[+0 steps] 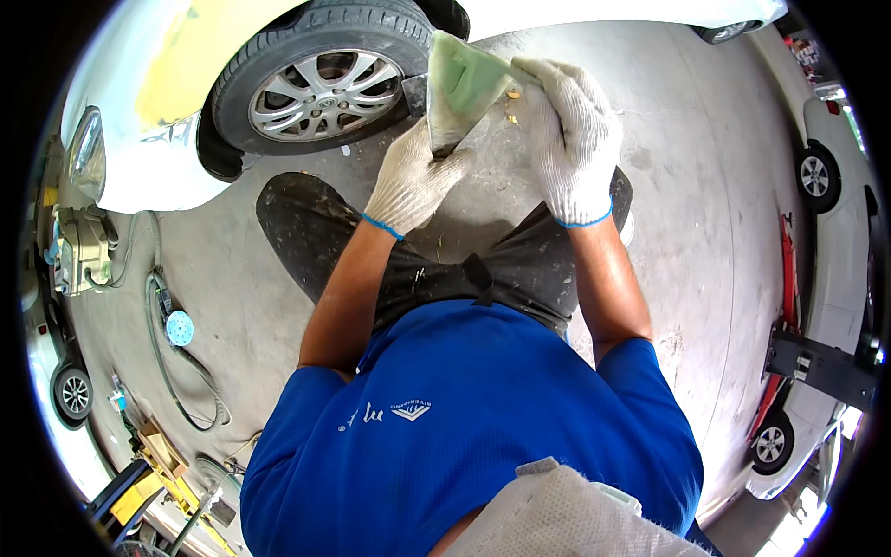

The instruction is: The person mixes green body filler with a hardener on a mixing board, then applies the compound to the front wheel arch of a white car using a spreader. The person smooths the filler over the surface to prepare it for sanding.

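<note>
Both my hands wear white knitted gloves with blue cuffs. My left hand (413, 181) is closed around the lower end of a whitish, roughly triangular putty board (441, 107), smeared with pale green putty (469, 74) on its upper face. Close by on the right, my right hand (575, 139) has its fingers curled together at the tapering green edge. What those fingers grip is mostly hidden by the glove. Just beyond the board is a car wheel (325, 97) with silver spokes.
A white car body (139, 176) with a yellowish patch (186, 60) stands at the far left. A round light-blue sander pad (179, 328) and its hose (153, 306) lie on the grey floor at left. Another white car (831, 288) and a dark post (817, 362) are at right.
</note>
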The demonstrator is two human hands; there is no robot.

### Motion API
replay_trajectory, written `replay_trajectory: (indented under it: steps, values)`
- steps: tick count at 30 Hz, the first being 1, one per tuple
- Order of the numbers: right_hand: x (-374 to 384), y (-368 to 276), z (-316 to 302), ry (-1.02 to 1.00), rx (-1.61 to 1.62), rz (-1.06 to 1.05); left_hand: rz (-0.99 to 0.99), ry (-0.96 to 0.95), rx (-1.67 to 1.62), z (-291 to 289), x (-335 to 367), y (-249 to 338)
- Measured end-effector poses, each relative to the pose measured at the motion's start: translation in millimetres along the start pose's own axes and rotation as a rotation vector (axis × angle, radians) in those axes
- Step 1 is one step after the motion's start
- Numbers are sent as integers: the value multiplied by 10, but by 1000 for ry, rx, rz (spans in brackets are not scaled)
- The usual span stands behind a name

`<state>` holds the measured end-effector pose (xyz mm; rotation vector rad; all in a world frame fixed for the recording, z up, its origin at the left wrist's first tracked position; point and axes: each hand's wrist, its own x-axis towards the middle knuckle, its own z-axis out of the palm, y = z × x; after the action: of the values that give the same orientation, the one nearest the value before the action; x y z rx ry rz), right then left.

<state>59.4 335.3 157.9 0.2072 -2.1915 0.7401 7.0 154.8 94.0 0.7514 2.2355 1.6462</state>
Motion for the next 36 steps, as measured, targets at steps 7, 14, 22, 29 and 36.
replay_trajectory:
  steps: [7,14,22,29,36]
  values:
    - [71,36,-58,-92,106,12,85,-5,42,7,22,29]
    - [186,336,0,-71,95,-26,14,-77,-43,-31,0,152]
    - [-97,415,104,149,903,934,237,241,289,38,71,110]
    - [-132,344,295,23,1391,1121,305,359,676,112,231,-258]
    - [81,259,184,295,1422,1017,61,144,737,134,94,-397]
